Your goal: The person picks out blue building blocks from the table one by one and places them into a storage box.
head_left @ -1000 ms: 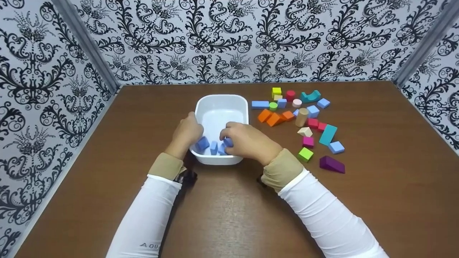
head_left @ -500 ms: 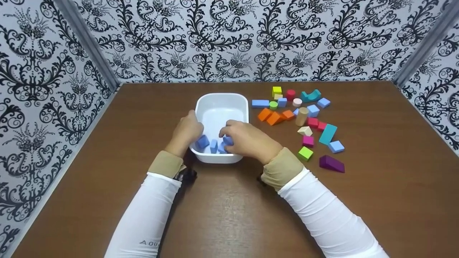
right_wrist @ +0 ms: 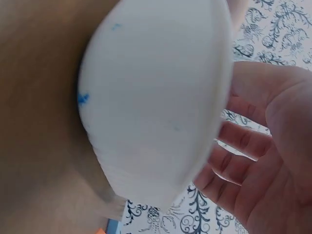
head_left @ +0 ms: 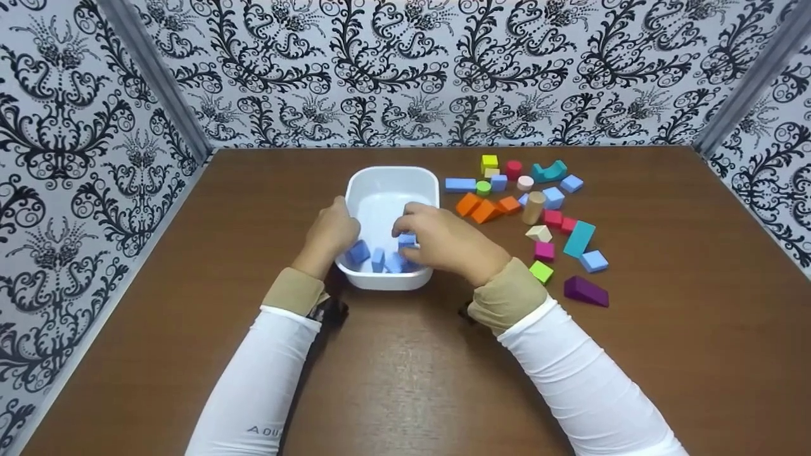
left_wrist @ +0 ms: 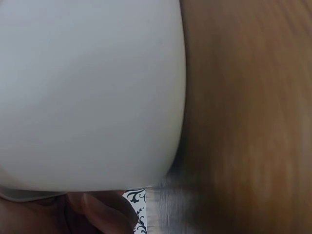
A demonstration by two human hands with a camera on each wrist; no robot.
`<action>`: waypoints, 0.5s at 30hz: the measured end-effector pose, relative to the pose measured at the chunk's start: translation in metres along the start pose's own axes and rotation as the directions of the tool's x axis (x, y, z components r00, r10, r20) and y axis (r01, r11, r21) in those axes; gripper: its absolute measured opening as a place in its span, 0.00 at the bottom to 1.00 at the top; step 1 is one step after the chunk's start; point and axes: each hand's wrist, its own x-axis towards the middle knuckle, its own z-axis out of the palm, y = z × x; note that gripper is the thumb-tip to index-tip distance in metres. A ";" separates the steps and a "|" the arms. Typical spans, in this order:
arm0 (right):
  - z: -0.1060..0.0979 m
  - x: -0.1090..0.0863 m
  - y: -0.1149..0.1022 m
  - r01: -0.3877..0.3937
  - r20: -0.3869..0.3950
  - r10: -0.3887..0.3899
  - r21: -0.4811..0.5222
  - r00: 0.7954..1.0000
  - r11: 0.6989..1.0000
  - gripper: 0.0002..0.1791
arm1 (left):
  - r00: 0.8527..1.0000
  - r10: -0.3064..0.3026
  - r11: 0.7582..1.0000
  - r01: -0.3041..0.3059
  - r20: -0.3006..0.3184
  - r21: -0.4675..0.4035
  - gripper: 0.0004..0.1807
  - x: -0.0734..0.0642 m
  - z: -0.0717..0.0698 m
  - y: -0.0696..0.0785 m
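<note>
On the table stands a white plastic tub (head_left: 383,282), with several blue blocks (head_left: 378,260) lying in its near end. My left hand (head_left: 331,229) grips the tub's left rim, fingers curled over it. From the right side my right hand (head_left: 447,240) reaches over the opposite rim. Between its thumb and fingers it pinches a small blue block (head_left: 407,240) low inside the tub. The left wrist view is filled by the outer wall of the tub (left_wrist: 92,97). In the right wrist view the tub (right_wrist: 156,97) hides the fingertips of the right hand (right_wrist: 263,156).
Many coloured wooden blocks are scattered right of the tub: orange triangular ones (head_left: 485,211), a tan cylinder (head_left: 533,208), a teal block (head_left: 579,239), a lime cube (head_left: 542,272) and a purple wedge (head_left: 586,291). A patterned wall (head_left: 405,76) closes off the table's back edge.
Over the last half second my right hand has shifted slightly right and away from me inside the tub, and the blue block at its fingers has moved with it. My left hand stays put.
</note>
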 end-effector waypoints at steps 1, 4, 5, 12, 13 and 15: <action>-0.002 -0.001 0.000 0.000 -0.005 0.000 0.001 1.000 1.000 0.15 | 1.000 0.001 1.000 -0.001 0.001 0.001 0.37 0.000 0.000 0.000; -0.009 -0.003 0.002 -0.010 -0.019 0.010 0.012 1.000 1.000 0.15 | 1.000 0.002 1.000 -0.002 0.002 0.006 0.37 0.000 -0.001 0.001; -0.011 -0.004 0.002 -0.015 -0.022 0.016 0.015 1.000 1.000 0.15 | 1.000 0.002 1.000 -0.002 0.002 0.007 0.37 0.000 -0.001 0.002; -0.023 -0.008 0.004 -0.048 -0.044 0.048 0.005 0.998 0.999 0.14 | 1.000 0.010 1.000 -0.010 0.002 0.006 0.37 0.000 -0.001 0.001; -0.025 -0.009 0.005 -0.049 -0.048 0.049 0.002 0.998 0.999 0.14 | 1.000 0.009 1.000 -0.009 0.004 0.005 0.37 0.000 -0.001 0.000; -0.028 -0.012 0.007 -0.050 -0.065 0.050 0.001 0.997 0.999 0.14 | 1.000 0.007 1.000 -0.007 0.009 -0.004 0.36 0.000 -0.001 -0.001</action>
